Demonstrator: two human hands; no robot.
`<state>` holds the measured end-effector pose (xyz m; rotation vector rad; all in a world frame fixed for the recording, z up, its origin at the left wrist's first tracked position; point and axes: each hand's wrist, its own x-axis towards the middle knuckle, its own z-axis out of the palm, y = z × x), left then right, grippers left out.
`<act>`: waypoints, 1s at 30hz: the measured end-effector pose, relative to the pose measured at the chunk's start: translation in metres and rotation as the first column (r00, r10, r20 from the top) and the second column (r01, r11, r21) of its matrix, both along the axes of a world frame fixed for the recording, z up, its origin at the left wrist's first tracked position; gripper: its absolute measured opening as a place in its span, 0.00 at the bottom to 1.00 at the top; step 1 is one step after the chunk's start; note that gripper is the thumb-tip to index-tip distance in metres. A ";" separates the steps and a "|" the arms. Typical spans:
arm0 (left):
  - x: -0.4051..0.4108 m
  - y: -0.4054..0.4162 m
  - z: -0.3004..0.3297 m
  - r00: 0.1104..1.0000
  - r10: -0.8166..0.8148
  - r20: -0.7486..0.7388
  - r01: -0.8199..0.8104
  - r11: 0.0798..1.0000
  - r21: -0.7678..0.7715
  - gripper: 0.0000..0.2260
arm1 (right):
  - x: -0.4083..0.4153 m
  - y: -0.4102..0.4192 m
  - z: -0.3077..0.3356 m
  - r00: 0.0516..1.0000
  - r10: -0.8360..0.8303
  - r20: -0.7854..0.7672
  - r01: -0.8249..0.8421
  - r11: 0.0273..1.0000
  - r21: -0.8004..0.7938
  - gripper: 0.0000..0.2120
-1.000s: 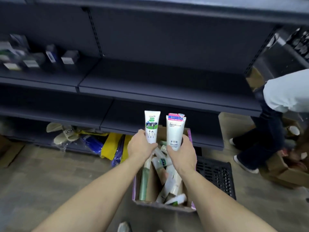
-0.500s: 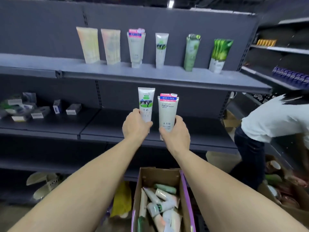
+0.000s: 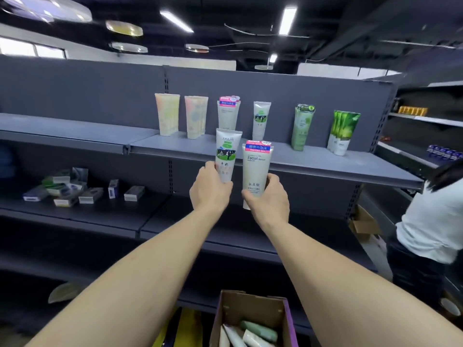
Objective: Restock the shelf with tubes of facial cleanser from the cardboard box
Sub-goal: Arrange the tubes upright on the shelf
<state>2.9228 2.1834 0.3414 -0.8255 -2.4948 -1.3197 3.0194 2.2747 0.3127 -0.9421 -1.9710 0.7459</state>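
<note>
Head view, both arms raised toward the shelf (image 3: 300,166) at frame centre.

Left hand (image 3: 210,194): fingers curled round the lower part of the cow tube (image 3: 226,152), thumb on its left edge. The tube stands upright above the fist, cap end hidden in the palm, its top overlapping the shelf's front lip.

Right hand (image 3: 269,199): fingers wrapped round the lower part of the Facial tube (image 3: 256,169), thumb on the front near the bottom, fingertips showing at the tube's right edge. Tube upright, pink-and-blue header at the top, just right of the cow tube; whether the two touch cannot be told.

Both tubes are held in front of the shelf, not set on it.

On the shelf, upper centre, a row of upright tubes: two pale ones (image 3: 167,113), one with a pink header (image 3: 228,113), a cow-print one (image 3: 261,120), green ones (image 3: 302,126) further right.

Box (image 3: 250,306), bottom centre: open, more tubes lying inside.

Right edge: a person in a white top (image 3: 431,221), bending.
</note>
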 end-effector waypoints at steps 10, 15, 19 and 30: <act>-0.069 -0.008 0.001 0.998 0.058 0.014 -0.058 0.998 -0.018 0.19 | -0.060 -0.002 0.003 1.000 -0.007 0.007 0.007 1.000 0.007 0.27; -0.128 -0.001 0.018 0.999 0.013 -0.032 -0.013 1.000 0.003 0.18 | -0.121 -0.002 0.021 0.999 -0.034 -0.032 0.035 0.999 0.029 0.26; -0.179 0.008 0.039 0.996 -0.037 -0.079 0.038 0.999 0.016 0.18 | -0.173 0.002 0.042 0.995 -0.078 -0.065 0.082 0.995 0.061 0.27; -0.252 0.037 0.057 0.988 -0.139 -0.073 0.145 0.986 0.079 0.19 | -0.239 0.027 0.074 0.964 -0.222 -0.146 0.225 0.974 0.009 0.25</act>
